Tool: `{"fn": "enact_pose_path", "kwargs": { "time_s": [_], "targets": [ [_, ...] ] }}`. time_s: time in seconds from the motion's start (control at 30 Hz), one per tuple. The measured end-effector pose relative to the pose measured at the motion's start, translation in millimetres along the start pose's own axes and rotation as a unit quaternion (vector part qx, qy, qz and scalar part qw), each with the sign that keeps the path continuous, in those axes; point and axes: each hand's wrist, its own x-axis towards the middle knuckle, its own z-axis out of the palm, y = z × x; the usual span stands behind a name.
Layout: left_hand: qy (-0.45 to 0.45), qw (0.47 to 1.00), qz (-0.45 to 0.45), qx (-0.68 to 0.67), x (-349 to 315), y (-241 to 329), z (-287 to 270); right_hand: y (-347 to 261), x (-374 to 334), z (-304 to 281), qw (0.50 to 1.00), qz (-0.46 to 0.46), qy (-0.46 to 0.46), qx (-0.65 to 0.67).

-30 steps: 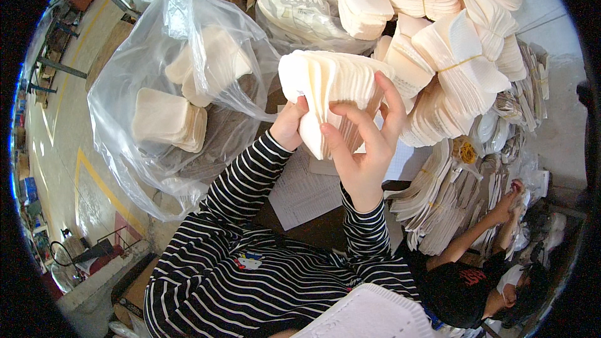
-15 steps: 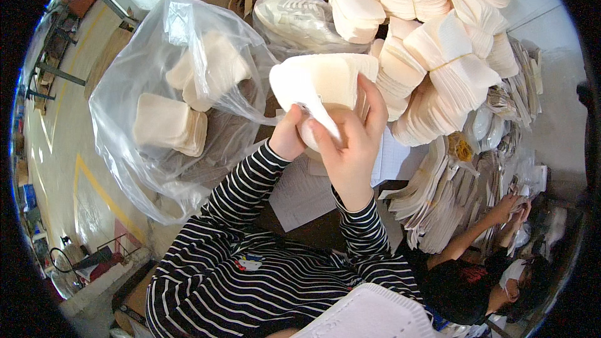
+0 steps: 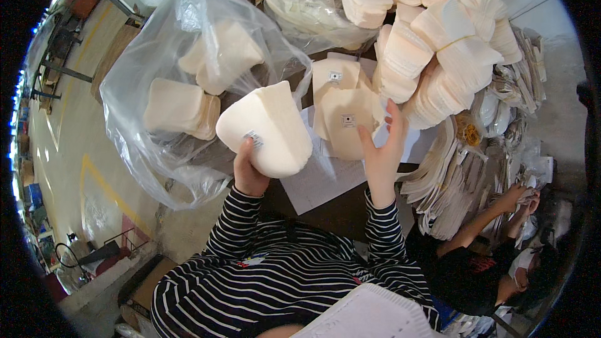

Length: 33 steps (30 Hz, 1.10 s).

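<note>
My left hand (image 3: 250,174) grips a thick stack of cream tongue-shaped pads (image 3: 275,128), with a small printed label beside my thumb. My right hand (image 3: 383,158) is spread open with nothing in it, at the right edge of some flat cream pieces (image 3: 332,106). These pieces overlap on the table, and two of them show a small square label. Whether my right fingertips touch them I cannot tell. White paper sheets (image 3: 311,186) lie under and in front of the pieces.
At left a clear plastic bag (image 3: 128,163) holds more cream pad stacks (image 3: 172,106). A plastic-wrapped shoe (image 3: 307,9) sits behind. Banded cream bundles (image 3: 460,44) pile up at back right, with greyish strips (image 3: 432,200) below. A co-worker's hands (image 3: 519,197) work at far right.
Both hands were together on one cream stack. Now they are apart: my left hand has carried a stack left and nearer, while my right has let go beside labelled pieces on the table.
</note>
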Motion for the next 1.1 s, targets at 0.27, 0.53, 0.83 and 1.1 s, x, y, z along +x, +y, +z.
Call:
{"fn": "enact_pose_path", "kwargs": {
  "time_s": [0.27, 0.53, 0.83, 1.1],
  "targets": [
    [-0.013, 0.999, -0.035, 0.004, -24.6, -30.9, 32.6, -59.4, -57.3, 7.2, 0.987, -0.086, -0.135, -0.02],
    [-0.098, 0.99, -0.056, 0.078, -37.7, -48.5, 40.2, -47.5, -90.0, -13.8, 0.987, -0.015, -0.149, 0.06],
    [-0.107, 0.985, -0.129, -0.041, -48.9, -59.3, 69.1, -44.9, -80.3, -55.9, 0.964, 0.13, 0.062, 0.224],
    [-0.128, 0.988, -0.066, -0.05, -53.9, -69.5, 79.7, -41.3, -59.4, -66.3, 0.948, -0.28, -0.043, -0.147]
  ]
}}
